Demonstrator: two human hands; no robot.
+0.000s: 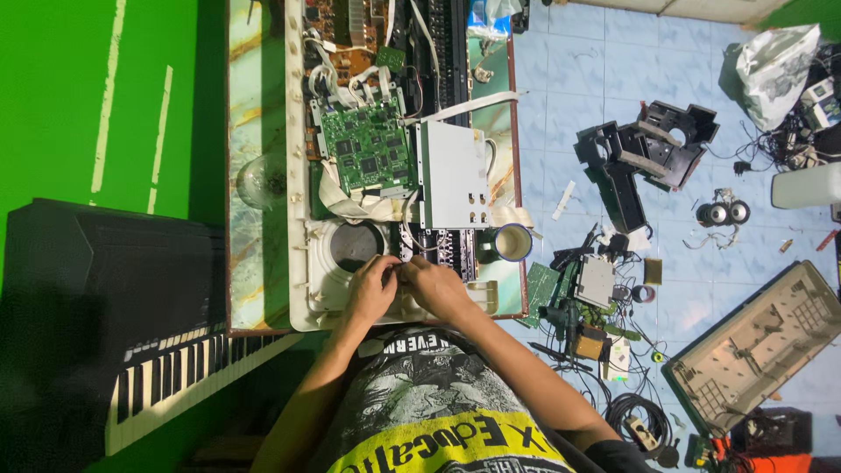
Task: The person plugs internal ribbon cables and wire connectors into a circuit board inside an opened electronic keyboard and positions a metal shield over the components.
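Hands meet over an opened keyboard chassis on the desk.

We see the left hand [371, 287] and right hand [435, 287] curled, fingertips pressed together on something too small to tell, just beside the round speaker opening [355, 246] of the white chassis [300, 263]. Beyond lie a green circuit board [365, 149] and metal box [455, 173]; a mug [512, 243] stands near. Parts litter the blue tiled floor [561, 114].

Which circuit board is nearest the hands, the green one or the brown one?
The green board, just beyond the speaker hole; the brown board lies farther, at the table's far end.
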